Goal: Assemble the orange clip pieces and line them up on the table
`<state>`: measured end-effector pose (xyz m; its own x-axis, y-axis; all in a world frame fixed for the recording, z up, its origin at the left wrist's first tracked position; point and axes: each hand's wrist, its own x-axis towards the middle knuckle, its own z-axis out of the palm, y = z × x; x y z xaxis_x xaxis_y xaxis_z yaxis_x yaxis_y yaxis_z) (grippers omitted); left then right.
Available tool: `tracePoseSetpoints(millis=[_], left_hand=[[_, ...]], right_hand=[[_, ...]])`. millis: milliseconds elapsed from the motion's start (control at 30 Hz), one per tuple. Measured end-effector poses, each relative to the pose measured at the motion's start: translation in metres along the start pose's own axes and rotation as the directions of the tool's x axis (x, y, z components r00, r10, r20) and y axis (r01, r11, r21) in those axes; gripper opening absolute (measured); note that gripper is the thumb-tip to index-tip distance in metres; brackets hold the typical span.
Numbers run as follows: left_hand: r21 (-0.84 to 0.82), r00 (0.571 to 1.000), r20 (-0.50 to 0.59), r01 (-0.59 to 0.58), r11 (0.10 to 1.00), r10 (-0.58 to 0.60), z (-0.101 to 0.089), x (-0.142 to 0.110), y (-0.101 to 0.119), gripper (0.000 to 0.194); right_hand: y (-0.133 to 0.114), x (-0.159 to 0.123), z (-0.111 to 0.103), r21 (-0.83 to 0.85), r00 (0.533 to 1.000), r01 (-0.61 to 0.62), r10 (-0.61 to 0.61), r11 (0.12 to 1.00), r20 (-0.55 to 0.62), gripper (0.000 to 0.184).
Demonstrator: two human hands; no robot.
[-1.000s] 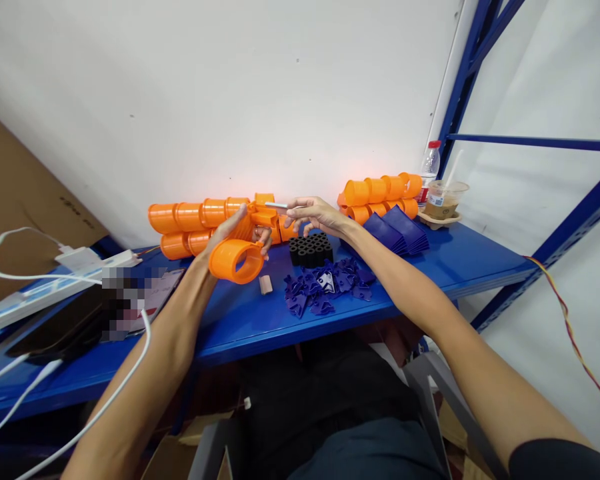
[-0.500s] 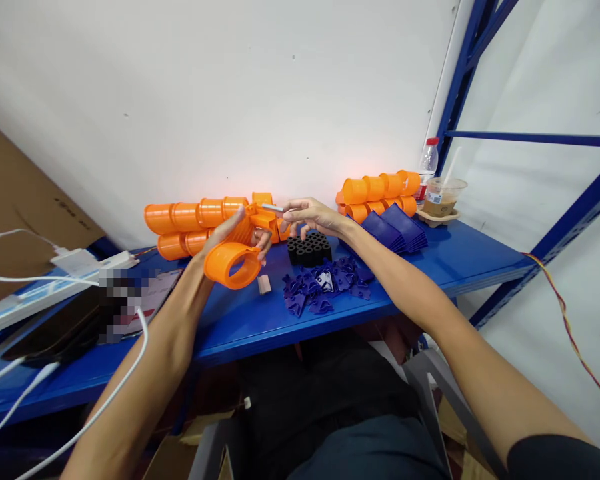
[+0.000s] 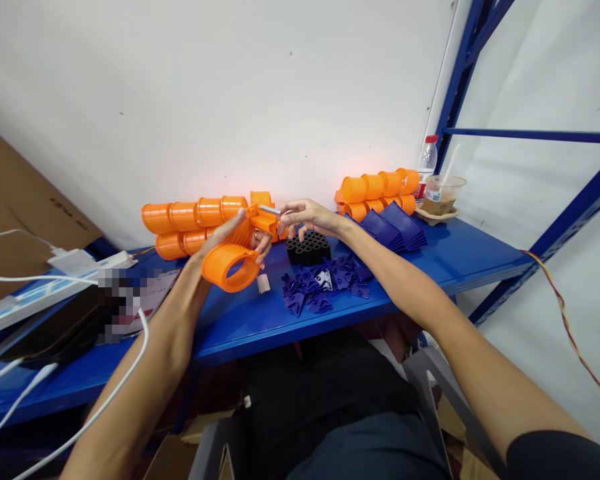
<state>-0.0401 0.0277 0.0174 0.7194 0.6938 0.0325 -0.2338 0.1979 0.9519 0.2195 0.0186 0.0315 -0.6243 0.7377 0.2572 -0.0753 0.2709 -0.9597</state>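
Note:
My left hand is closed around an orange plastic part with a wide ring at its near end. At the part's far end, my right hand pinches a thin grey metal rod. The rod's left tip meets the orange part; whether it sits inside a hole I cannot tell. Below my right hand stands a cluster of black tubes. A pile of small dark blue plastic pieces lies in front of it. Near the orange ring is a small pale block.
Orange cylinders are stacked in rows at the left and right along the wall. Dark blue flat sheets, a bottle and a drink cup stand at right. A power strip and white cables cover the left side.
The rod is tilted slightly more, and its tip has stayed at the orange part. Both hands keep almost the same place; the view has shifted slightly.

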Motion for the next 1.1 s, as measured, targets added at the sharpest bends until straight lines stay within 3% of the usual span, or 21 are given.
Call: tracePoseSetpoints(millis=[133, 300, 533, 667, 833, 1000, 1100], left_hand=[[-0.011, 0.996, -0.018, 0.092, 0.996, -0.092, 0.004, -0.002, 0.003, 0.050], [-0.072, 0.999, -0.022, -0.029, 0.997, 0.027, 0.018, -0.009, 0.000, 0.039], [0.005, 0.994, -0.066, 0.086, 0.996, -0.085, 0.012, -0.003, 0.005, 0.051], [0.018, 0.989, -0.148, 0.021, 1.000, -0.018, 0.019, -0.005, 0.004, 0.045], [-0.011, 0.989, -0.123, -0.087, 0.996, 0.085, 0.027, -0.010, -0.002, 0.038], [-0.014, 0.999, -0.044, 0.023, 1.000, -0.023, 0.016, -0.006, 0.000, 0.040], [-0.022, 0.997, -0.071, -0.015, 1.000, 0.014, 0.013, -0.006, -0.001, 0.038]], right_hand=[[-0.001, -0.001, 0.002, -0.001, 1.000, -0.002, 0.002, 1.000, 0.015, 0.053], [-0.002, -0.001, 0.005, 0.004, 0.999, 0.002, -0.003, 1.000, 0.033, 0.054], [0.002, 0.001, 0.006, -0.001, 0.999, 0.014, -0.013, 1.000, 0.033, 0.053], [0.003, 0.001, 0.006, -0.008, 1.000, 0.023, -0.022, 1.000, 0.018, 0.049], [0.004, 0.002, 0.007, -0.022, 1.000, 0.031, -0.031, 0.999, -0.001, 0.045], [0.004, 0.003, 0.007, -0.025, 0.999, 0.040, -0.040, 0.999, -0.010, 0.042], [0.004, 0.003, 0.007, -0.016, 0.999, 0.042, -0.043, 0.999, -0.033, 0.041]])
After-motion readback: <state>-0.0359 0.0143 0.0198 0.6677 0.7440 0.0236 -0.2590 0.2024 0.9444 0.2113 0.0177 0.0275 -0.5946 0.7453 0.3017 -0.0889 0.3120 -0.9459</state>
